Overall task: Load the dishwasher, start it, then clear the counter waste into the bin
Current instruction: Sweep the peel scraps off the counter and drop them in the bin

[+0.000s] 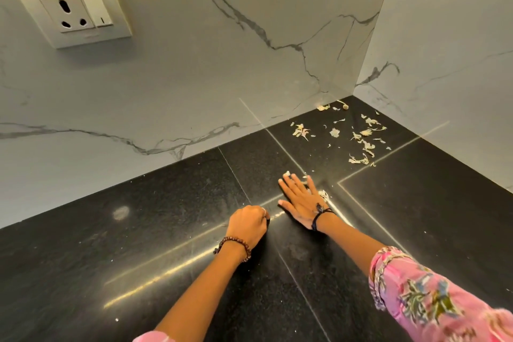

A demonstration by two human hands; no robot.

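Flat on the bench [138,244], right hand [301,204] rakes peelings [361,141] beyond its open grip; left hand's [247,226] fist curls, contents hidden, likely to catch them.

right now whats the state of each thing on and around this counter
right hand: flat, fingers straight, pressed on the counter over a few peels
left hand: curled in a fist, resting on the counter; contents hidden
peel scraps: scattered loose in the far corner, not gathered
counter: dark, glossy, smudged
wall socket: nothing plugged in
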